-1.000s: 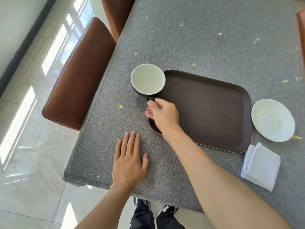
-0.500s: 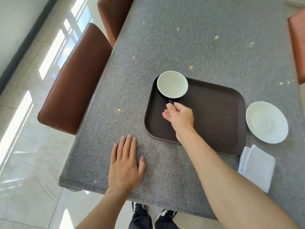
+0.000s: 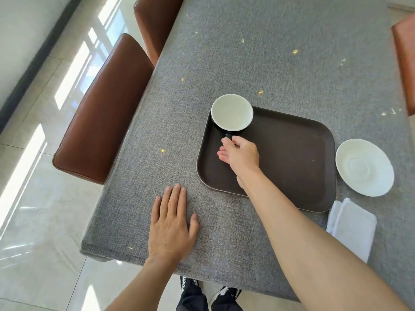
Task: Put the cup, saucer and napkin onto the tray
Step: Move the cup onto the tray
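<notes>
A dark cup [image 3: 232, 112] with a white inside stands in the far left corner of the dark brown tray [image 3: 292, 158]. My right hand [image 3: 241, 153] is over the tray, its fingers pinching the cup's black handle. A white saucer [image 3: 364, 167] lies on the grey cloth just right of the tray. A folded white napkin [image 3: 351, 227] lies below the saucer, off the tray's near right corner. My left hand [image 3: 171, 223] rests flat on the cloth, fingers together, holding nothing.
The table [image 3: 258, 63] has a grey cloth with small yellow specks. Two brown leather chairs [image 3: 101, 113] stand along its left edge, and another chair [image 3: 404, 63] at the right. The table's near edge runs just below my left hand.
My right hand carried the cup from the cloth left of the tray onto the tray's far left corner. The left hand stayed flat on the cloth.
</notes>
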